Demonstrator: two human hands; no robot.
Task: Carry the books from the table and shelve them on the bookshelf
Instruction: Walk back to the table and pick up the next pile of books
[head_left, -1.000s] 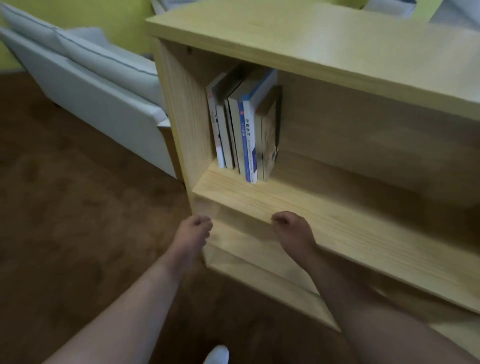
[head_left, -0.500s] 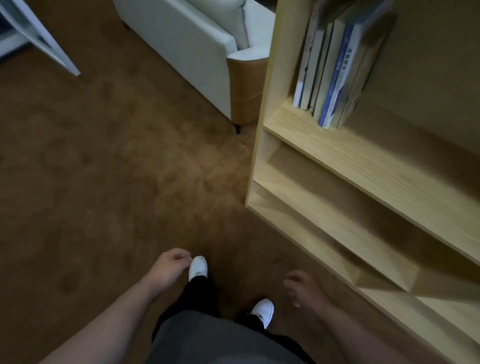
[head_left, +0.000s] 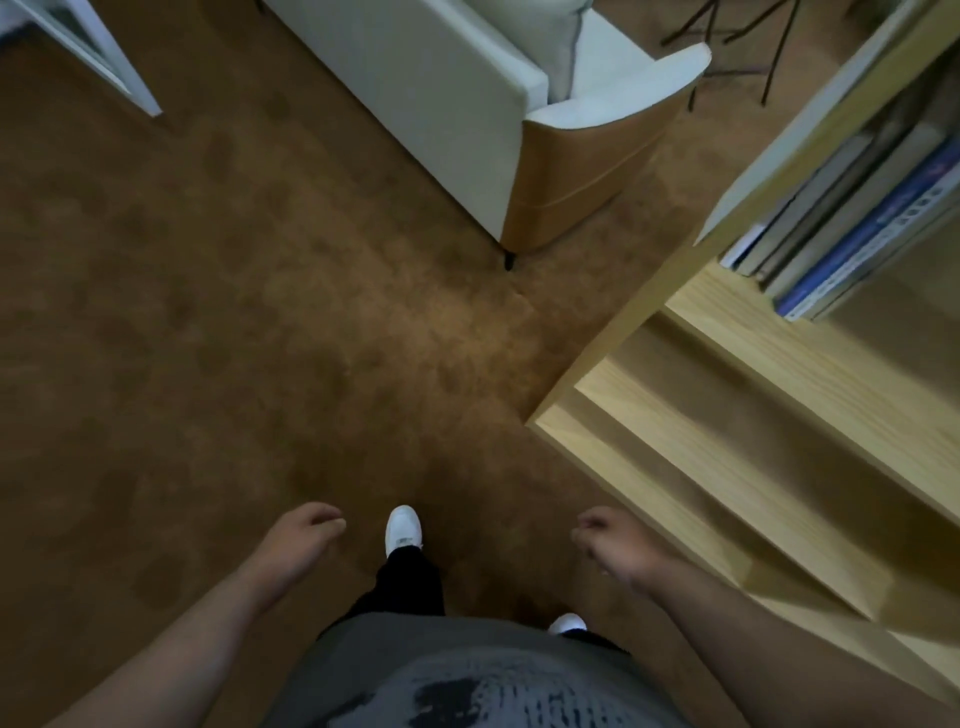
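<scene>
The pale wooden bookshelf (head_left: 769, 374) fills the right side of the view. Several books (head_left: 852, 223) stand upright at the left end of its upper shelf, one with a blue spine. My left hand (head_left: 301, 540) hangs low over the carpet with fingers loosely curled and nothing in it. My right hand (head_left: 613, 545) is also low, to the left of the shelf's bottom boards, curled and holding nothing. No table is in view.
A white sofa (head_left: 467, 104) with a tan end panel stands at the top centre, close to the shelf's left side. A white furniture leg (head_left: 104, 62) shows at top left. Brown carpet (head_left: 208, 312) covers the floor. My white shoes (head_left: 402, 530) are below.
My view has swung left and down, away from the shelf front toward the carpet. Both hands dropped from shelf height to beside my legs.
</scene>
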